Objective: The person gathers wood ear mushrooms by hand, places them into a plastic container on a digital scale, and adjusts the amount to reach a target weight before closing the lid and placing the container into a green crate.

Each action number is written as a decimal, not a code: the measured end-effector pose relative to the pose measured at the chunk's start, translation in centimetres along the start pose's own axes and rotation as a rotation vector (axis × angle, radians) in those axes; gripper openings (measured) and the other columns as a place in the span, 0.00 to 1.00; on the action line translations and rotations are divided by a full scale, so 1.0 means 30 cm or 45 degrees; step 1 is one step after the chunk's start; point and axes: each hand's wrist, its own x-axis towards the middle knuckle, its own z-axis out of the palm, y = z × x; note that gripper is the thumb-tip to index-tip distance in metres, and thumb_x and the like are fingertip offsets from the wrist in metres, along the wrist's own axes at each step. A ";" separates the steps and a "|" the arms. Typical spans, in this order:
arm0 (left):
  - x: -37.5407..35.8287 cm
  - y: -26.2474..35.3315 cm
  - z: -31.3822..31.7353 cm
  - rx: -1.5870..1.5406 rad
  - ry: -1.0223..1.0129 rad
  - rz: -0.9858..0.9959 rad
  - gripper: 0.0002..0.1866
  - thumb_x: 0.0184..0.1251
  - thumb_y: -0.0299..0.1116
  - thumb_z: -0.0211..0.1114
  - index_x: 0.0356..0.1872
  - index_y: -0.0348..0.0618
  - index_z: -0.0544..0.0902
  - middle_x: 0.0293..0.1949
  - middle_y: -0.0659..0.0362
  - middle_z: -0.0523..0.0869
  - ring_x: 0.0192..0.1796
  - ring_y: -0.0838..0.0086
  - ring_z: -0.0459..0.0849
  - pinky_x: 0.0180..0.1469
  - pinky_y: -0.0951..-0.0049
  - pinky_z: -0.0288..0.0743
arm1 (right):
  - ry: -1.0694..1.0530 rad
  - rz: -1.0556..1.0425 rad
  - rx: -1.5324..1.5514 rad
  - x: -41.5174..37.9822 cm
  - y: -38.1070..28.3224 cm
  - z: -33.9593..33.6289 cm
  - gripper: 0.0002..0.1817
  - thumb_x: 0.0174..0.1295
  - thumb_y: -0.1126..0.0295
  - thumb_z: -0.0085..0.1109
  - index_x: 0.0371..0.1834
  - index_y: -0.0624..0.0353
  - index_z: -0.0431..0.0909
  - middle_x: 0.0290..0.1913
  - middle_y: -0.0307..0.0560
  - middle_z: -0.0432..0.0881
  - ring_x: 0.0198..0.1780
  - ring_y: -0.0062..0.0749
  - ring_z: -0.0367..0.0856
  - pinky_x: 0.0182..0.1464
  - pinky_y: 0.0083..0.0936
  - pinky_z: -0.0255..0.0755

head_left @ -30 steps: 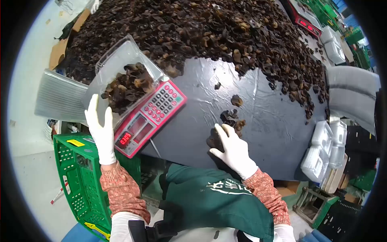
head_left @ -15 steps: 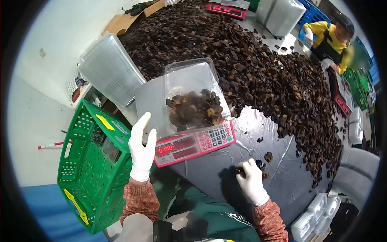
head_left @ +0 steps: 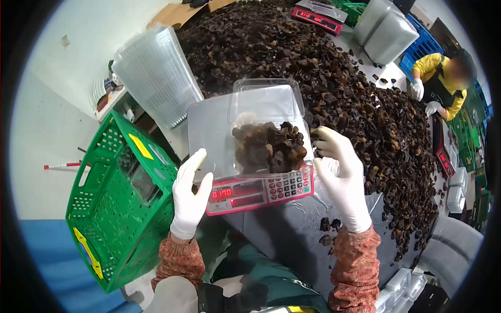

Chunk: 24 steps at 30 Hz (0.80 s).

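A clear plastic clamshell box (head_left: 266, 101) lies with its lid folded back on a red digital scale (head_left: 261, 195), whose display reads 0.170. Inside the box is a heap of dark wood ear mushrooms (head_left: 269, 148). My left hand (head_left: 190, 195), gloved in white, is open with thumb and fingers apart, beside the front left corner of the scale's plate. At the right side of the box my right hand (head_left: 342, 175), also gloved, is open, its bent fingers and thumb apart and the fingertips right by the box's edge.
A large pile of wood ear mushrooms (head_left: 271, 52) covers the table behind and to the right. Left of the scale stand nested clear boxes (head_left: 154, 73) and a green crate (head_left: 117, 208). A few loose pieces (head_left: 329, 227) lie in front. A co-worker (head_left: 438, 88) sits at far right.
My right hand has moved up and left from the tabletop to the box's right side, and its closed fingers have opened. My left hand stays beside the scale. The view has shifted slightly.
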 end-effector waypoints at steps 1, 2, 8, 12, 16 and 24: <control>0.001 -0.006 0.001 -0.006 -0.007 0.000 0.27 0.64 0.18 0.68 0.66 0.37 0.79 0.64 0.49 0.83 0.67 0.56 0.81 0.70 0.61 0.73 | 0.041 0.117 0.019 -0.018 0.030 -0.027 0.26 0.63 0.80 0.62 0.66 0.62 0.77 0.60 0.50 0.82 0.54 0.32 0.87 0.57 0.28 0.80; 0.004 -0.010 0.003 -0.013 -0.016 0.003 0.27 0.64 0.18 0.68 0.67 0.37 0.79 0.64 0.49 0.83 0.67 0.56 0.81 0.70 0.61 0.73 | 0.085 0.235 0.036 -0.040 0.061 -0.053 0.24 0.64 0.80 0.61 0.65 0.62 0.78 0.58 0.49 0.83 0.53 0.30 0.87 0.58 0.28 0.79; 0.018 0.003 -0.024 -0.138 0.042 -0.113 0.24 0.67 0.17 0.65 0.65 0.34 0.79 0.62 0.49 0.84 0.62 0.64 0.84 0.66 0.66 0.76 | 0.054 0.543 0.160 -0.135 0.144 -0.123 0.18 0.70 0.77 0.59 0.62 0.63 0.80 0.57 0.43 0.85 0.53 0.24 0.85 0.58 0.23 0.76; 0.014 0.015 -0.067 -0.186 0.045 -0.239 0.18 0.74 0.18 0.59 0.63 0.33 0.80 0.57 0.53 0.86 0.56 0.71 0.86 0.61 0.71 0.77 | -0.003 0.556 0.162 -0.128 0.157 -0.101 0.17 0.71 0.78 0.58 0.62 0.63 0.81 0.56 0.42 0.86 0.52 0.22 0.85 0.56 0.22 0.77; -0.003 0.001 -0.051 -0.386 0.047 -0.410 0.12 0.76 0.24 0.61 0.57 0.34 0.82 0.45 0.55 0.88 0.42 0.75 0.87 0.48 0.75 0.80 | 0.004 0.589 0.295 -0.075 0.175 -0.080 0.16 0.74 0.74 0.57 0.62 0.66 0.81 0.55 0.45 0.87 0.52 0.23 0.85 0.57 0.23 0.78; 0.027 0.091 0.040 -0.781 -0.458 -0.926 0.15 0.82 0.37 0.56 0.44 0.33 0.83 0.28 0.57 0.85 0.23 0.78 0.83 0.26 0.81 0.73 | 0.126 0.551 0.878 0.182 0.272 -0.010 0.22 0.79 0.63 0.52 0.65 0.70 0.77 0.60 0.56 0.84 0.56 0.34 0.86 0.59 0.27 0.80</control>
